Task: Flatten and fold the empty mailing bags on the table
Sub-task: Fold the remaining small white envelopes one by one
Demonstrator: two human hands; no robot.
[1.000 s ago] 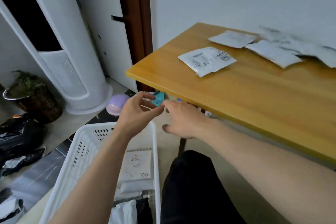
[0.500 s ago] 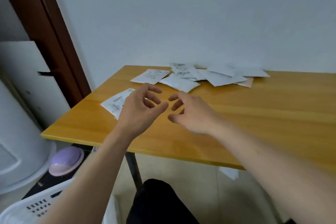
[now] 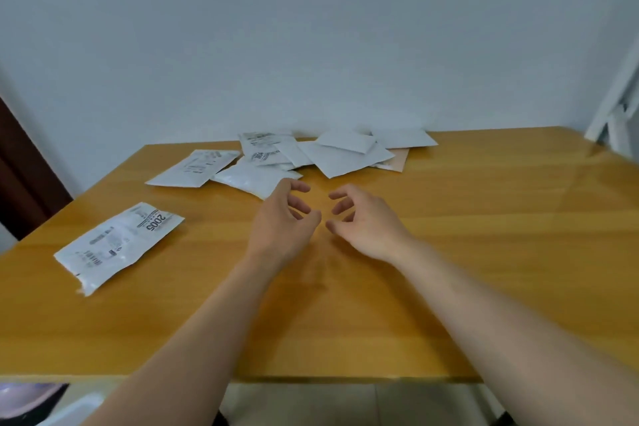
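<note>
Several mailing bags are lying on the wooden table [image 3: 484, 252], and none of them is being held at this moment. Both hands are hovering over the bare middle of the tabletop, close together. The left hand [image 3: 281, 221] is showing loosely curled fingers with nothing between them, and the right hand [image 3: 366, 221] is doing the same, its fingertips nearly meeting the left thumb but gripping nothing.

One printed bag [image 3: 119, 245] is sitting alone near the left edge, well apart from the hands; it is looking wrinkled and only roughly flat, with no fold in it. A second printed bag [image 3: 193, 168] is lying farther back, and just beside it a plain white bag [image 3: 254, 180] is resting right ahead of the left hand's fingers. Behind these, a loose pile of bags [image 3: 345, 152] is overlapping near the wall.

Judging from this, most of the work is remaining: the bags are looking scattered rather than stacked, and whether the far ones are folded already I cannot tell. The hands seem to be heading for the nearest white bag next.
</note>
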